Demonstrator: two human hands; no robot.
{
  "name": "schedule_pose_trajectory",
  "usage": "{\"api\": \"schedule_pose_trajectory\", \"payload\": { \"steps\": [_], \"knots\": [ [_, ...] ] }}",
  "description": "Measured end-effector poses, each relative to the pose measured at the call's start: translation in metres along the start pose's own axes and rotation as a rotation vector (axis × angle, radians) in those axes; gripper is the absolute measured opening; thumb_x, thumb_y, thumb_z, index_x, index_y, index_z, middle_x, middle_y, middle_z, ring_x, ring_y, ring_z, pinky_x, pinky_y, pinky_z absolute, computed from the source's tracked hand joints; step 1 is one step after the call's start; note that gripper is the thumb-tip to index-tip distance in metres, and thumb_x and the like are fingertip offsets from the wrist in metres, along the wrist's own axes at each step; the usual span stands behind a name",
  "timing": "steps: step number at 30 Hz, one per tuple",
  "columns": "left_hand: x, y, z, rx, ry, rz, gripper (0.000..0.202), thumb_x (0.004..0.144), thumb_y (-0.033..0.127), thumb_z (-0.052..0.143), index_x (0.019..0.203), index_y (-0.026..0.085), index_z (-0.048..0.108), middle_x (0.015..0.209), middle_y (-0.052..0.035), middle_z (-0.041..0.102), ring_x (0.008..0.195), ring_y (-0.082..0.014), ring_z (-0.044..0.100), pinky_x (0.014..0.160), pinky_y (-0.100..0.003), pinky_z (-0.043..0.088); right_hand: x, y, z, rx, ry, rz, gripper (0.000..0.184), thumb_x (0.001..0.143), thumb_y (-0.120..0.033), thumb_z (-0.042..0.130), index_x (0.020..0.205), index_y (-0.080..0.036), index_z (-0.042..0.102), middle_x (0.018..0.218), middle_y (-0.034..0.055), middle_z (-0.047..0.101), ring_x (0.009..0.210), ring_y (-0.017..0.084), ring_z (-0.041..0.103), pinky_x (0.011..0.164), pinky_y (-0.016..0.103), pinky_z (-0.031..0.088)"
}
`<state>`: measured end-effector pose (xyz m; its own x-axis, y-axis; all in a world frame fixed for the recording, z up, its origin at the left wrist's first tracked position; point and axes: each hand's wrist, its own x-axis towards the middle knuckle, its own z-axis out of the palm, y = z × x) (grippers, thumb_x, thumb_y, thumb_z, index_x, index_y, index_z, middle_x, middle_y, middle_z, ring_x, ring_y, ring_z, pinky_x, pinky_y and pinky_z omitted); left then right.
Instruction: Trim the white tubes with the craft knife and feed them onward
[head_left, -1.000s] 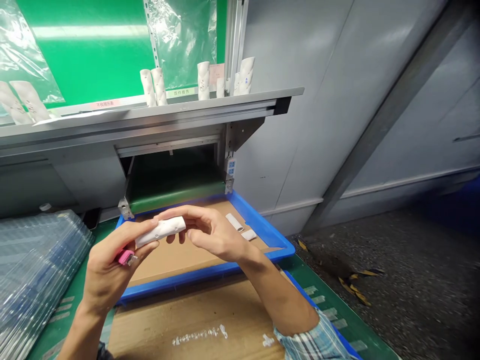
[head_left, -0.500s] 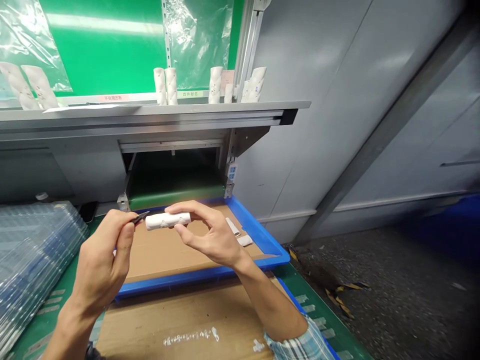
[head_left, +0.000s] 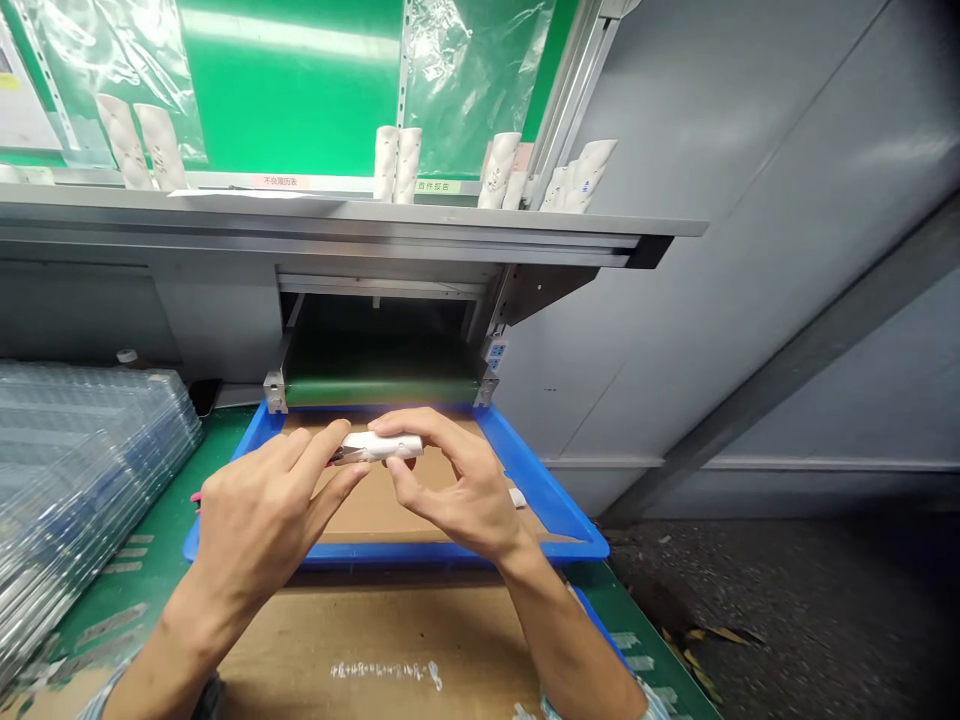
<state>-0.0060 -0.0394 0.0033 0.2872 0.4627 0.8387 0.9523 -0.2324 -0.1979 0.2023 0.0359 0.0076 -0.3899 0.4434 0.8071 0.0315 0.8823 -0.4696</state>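
Observation:
My right hand point(head_left: 457, 485) pinches a short white tube point(head_left: 386, 446) near its right end, thumb below and fingers above. The tube lies roughly level over the blue tray. My left hand point(head_left: 274, 495) is closed around a slim pointed tool with a dark tip point(head_left: 346, 452); a pink end of it shows behind the hand. That tip is against the tube's left end, and whether it goes inside is unclear. My left thumb and forefinger are close about the same end. Most of the tool is hidden by my fingers.
A blue tray point(head_left: 551, 500) lined with brown card sits before a green conveyor belt point(head_left: 382, 390). Another white tube point(head_left: 517, 498) lies in it, partly hidden. Clear plastic trays point(head_left: 90, 450) are stacked left. Several white tubes point(head_left: 409, 165) stand on the metal shelf point(head_left: 420, 225). Cardboard point(head_left: 390, 640) lies nearer.
My left hand has moved right, bringing the dark-tipped tool from just beside the white tube to its left end. The whole scene has shifted in view as the head turned.

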Motion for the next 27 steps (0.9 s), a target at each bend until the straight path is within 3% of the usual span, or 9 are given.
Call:
{"api": "schedule_pose_trajectory", "payload": {
  "steps": [15,27],
  "knots": [
    [0.0,0.002,-0.001,0.01,-0.053,-0.031,0.032,0.114,0.044,0.058,0.13,0.021,0.073,0.09,-0.0003,0.082,0.075,-0.0187,0.075,0.061,-0.034,0.037,0.0,-0.003,-0.002,-0.036,-0.018,-0.015,0.033,0.092,-0.007,0.066,0.12,-0.024,0.073,0.114,0.0045,0.081,0.097,0.02,0.077,0.077,0.031,0.064],
    [0.004,0.005,-0.012,0.091,-0.016,0.019,0.036,0.114,0.045,0.056,0.128,0.021,0.079,0.071,0.001,0.073,0.062,-0.0178,0.067,0.057,-0.035,0.033,-0.001,-0.009,-0.005,0.022,-0.029,0.026,0.033,0.09,-0.007,0.066,0.117,-0.024,0.075,0.11,0.0035,0.082,0.096,0.02,0.077,0.079,0.031,0.063]
  ]
}}
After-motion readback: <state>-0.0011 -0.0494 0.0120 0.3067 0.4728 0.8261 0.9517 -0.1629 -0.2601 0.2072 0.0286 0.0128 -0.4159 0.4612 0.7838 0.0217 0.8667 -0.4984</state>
